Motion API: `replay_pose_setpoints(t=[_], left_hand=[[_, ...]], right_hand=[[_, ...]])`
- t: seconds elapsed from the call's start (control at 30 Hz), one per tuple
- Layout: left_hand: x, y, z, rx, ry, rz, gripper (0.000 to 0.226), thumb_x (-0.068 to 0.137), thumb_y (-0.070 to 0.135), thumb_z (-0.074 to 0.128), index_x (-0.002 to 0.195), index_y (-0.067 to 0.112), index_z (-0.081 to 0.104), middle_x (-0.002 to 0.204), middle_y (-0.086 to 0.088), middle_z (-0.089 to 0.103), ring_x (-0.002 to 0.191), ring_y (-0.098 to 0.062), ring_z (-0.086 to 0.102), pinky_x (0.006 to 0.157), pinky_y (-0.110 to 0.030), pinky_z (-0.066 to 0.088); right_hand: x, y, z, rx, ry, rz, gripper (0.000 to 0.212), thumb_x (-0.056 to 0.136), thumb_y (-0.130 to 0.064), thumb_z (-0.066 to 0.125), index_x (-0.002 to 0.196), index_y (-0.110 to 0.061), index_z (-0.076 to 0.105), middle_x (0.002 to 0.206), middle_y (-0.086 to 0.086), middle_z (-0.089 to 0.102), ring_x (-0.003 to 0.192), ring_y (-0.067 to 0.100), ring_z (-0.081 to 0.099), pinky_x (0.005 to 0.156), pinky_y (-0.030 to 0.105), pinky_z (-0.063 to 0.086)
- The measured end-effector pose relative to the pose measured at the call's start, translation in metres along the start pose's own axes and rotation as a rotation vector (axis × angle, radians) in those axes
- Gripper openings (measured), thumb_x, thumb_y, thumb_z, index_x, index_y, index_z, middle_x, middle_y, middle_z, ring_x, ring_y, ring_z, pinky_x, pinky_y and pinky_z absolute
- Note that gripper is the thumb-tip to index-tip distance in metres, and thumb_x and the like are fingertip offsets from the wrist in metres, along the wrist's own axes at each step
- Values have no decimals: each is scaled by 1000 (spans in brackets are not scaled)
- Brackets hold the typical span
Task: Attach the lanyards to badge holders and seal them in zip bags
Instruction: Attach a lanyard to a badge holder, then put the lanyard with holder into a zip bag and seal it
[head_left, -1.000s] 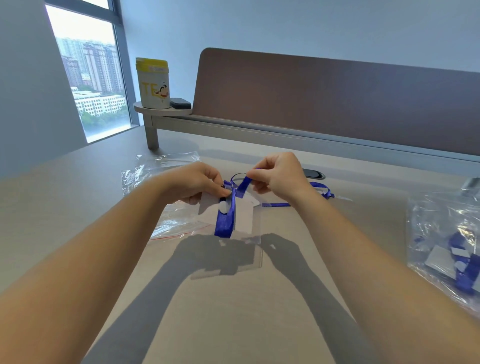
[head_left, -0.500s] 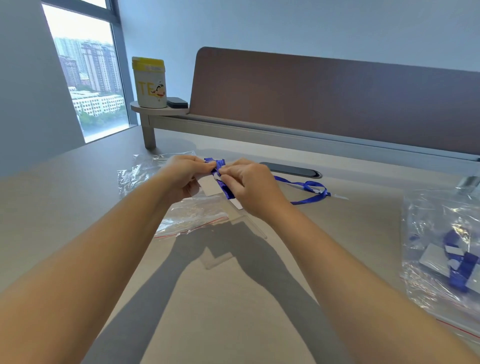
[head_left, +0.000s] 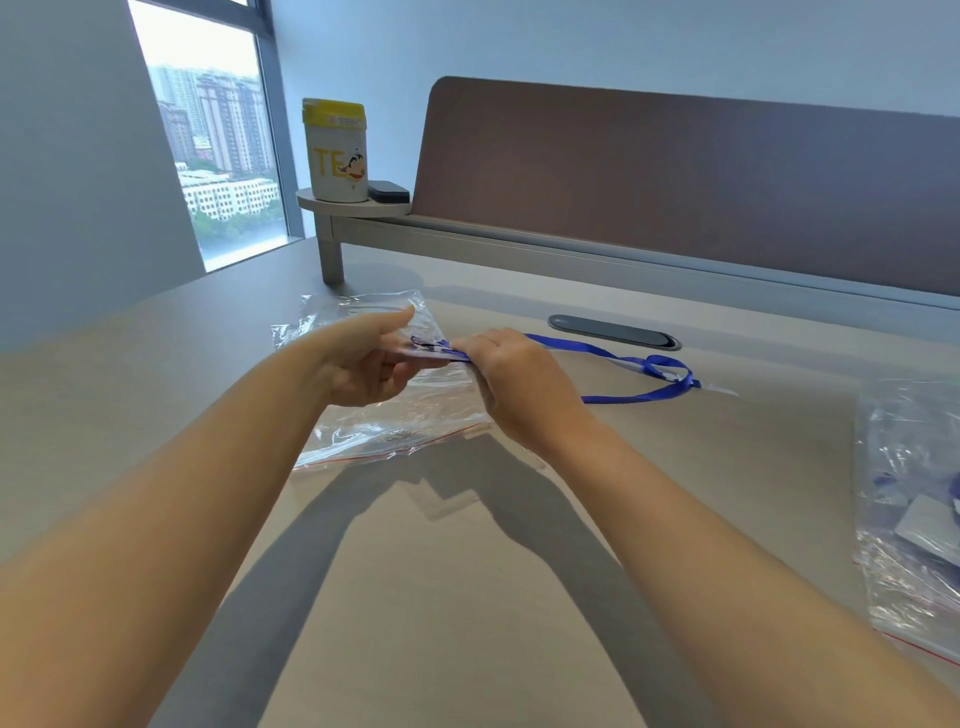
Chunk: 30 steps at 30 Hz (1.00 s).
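Bagging step: right hand grips the badge holder and lanyard at the zip bag mouth; left hand, fingers loosely curled, steadies it. Trailing ribbon probably needs feeding in next.

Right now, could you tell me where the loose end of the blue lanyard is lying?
In the head view, the blue lanyard trails from the right hand rightward across the desk, looping just beyond the dark cable hatch.
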<state>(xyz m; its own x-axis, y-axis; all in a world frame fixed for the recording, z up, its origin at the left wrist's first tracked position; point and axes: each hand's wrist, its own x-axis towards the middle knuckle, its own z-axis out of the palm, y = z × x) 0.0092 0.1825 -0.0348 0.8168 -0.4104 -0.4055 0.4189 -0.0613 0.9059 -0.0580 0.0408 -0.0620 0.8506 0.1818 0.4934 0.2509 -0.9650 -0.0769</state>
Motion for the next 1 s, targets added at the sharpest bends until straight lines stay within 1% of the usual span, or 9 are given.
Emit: replay_pose_setpoints(t=[0.07,0.17,0.27,0.37,0.57,0.63,0.77,0.83,1.0], left_hand=[[2,-2,-12,77,19,77,47,94,44,37,82,4,58,57,-5,71,40,-8,59,41,-11,46],[15,-16,-35,437,280,274,30,94,31,46,96,3,59,98,-17,69,72,-22,62,65,-26,52],[28,-34,-58,1034,497,378,38,89,28,55,122,7,55,132,-13,55,115,-30,53,95,-36,42],[38,-44,-71,1268,500,351,53,87,36,57,134,17,44,145,-6,41,131,-28,40,103,-38,35],[61,-54,-79,1442,506,294,53,87,46,53,133,23,45,140,-4,48,128,-26,44,98,-33,38],[64,-54,-78,1438,539,304,42,88,44,51,125,24,54,130,-6,57,118,-27,52,91,-31,40],[67,-49,-80,1396,553,353,27,93,33,46,103,21,69,107,-6,69,99,-26,59,77,-28,39],[68,-45,-80,1339,510,347,26,92,25,46,105,20,68,111,-6,68,101,-27,58,81,-30,42],[60,-31,-77,1278,473,411,23,91,14,50,107,13,67,115,-6,66,101,-26,59,87,-34,46]], right_hand=[[1,4,0,85,26,71,33,94,-3,40,125,-7,53,121,13,61,111,25,52,92,27,38],[2,10,3,209,76,245,30,95,-6,38,119,-4,56,115,15,62,104,26,54,88,29,40],[6,14,10,315,104,377,31,96,-7,37,121,-3,54,118,15,61,104,26,54,81,24,39],[11,12,19,399,111,416,30,95,-6,37,119,-1,54,118,16,60,104,27,54,80,25,40],[21,9,37,515,127,451,28,94,-3,40,117,1,55,118,17,57,103,24,50,74,13,33],[23,9,42,541,137,456,28,94,-2,40,117,1,55,117,18,57,101,23,49,75,14,32],[28,8,48,630,181,474,25,92,-1,42,111,1,58,112,18,59,90,13,43,66,11,30],[31,6,48,711,209,482,24,92,0,43,110,0,58,112,18,60,91,14,46,62,12,35],[40,-13,32,851,272,425,20,92,0,44,107,0,58,96,8,58,88,14,49,69,12,41]])
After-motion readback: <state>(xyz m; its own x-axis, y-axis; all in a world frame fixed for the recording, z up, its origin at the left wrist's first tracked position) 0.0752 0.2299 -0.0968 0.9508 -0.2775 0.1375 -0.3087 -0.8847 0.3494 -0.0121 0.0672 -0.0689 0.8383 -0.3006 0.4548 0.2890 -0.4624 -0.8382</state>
